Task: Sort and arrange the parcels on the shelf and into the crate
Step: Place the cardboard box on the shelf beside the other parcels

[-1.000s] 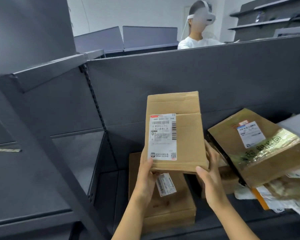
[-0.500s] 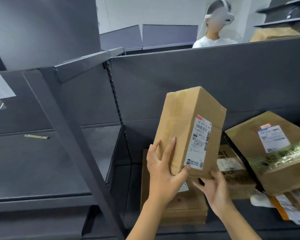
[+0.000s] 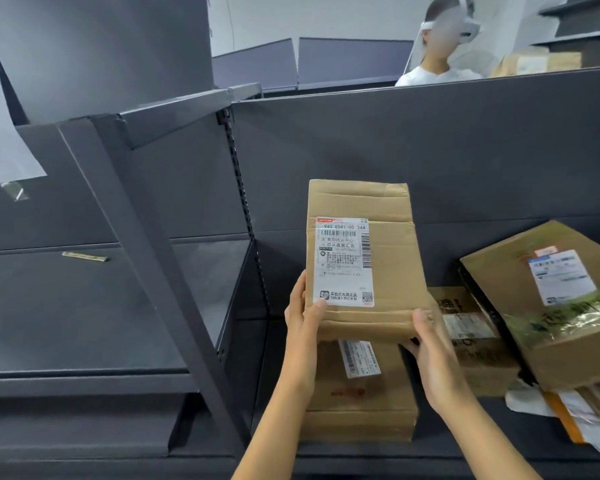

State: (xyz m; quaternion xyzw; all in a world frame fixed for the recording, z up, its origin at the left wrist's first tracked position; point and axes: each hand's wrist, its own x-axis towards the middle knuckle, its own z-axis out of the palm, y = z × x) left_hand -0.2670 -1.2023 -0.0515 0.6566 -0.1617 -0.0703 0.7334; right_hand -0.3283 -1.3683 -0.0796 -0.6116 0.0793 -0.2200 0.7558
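Far left: white paper sheet [image 3: 0,133] fixed to the dark panel, with a scrap of clear tape [image 3: 14,192] just under its lower edge.

Left bay: dark grey metal shelf [image 3: 84,323]. A small yellowish strip [image 3: 85,256] lies flat near its back. A slanted dark grey steel upright [image 3: 153,271] divides this bay from the next.

Centre, right bay: left hand [image 3: 303,317] grips the lower left edge of a tall brown cardboard parcel [image 3: 392,271]. The thumb is on the bottom corner of the parcel's white printed shipping label [image 3: 343,261] and the fingers are wrapped behind. The parcel stands upright with its label towards the camera, in front of the grey back panel. It sits over a flat brown cardboard box [image 3: 361,400] that lies on the shelf board. Whether the two touch cannot be told from this angle.

Right hand [image 3: 433,355] holds the parcel's lower right corner, thumb on the front face and fingers curled underneath.

Right of the hands: small brown cardboard carton [image 3: 475,344] with printed stickers, just behind the right hand. A large tilted cardboard box [image 3: 551,317] with glossy green-gold tape leans beside it. It rests over white and orange plastic mailers [image 3: 575,417].

Top right, beyond the partition: a person in a white shirt [image 3: 437,72] wearing a white headset, with another cardboard box [image 3: 537,64] just beside them
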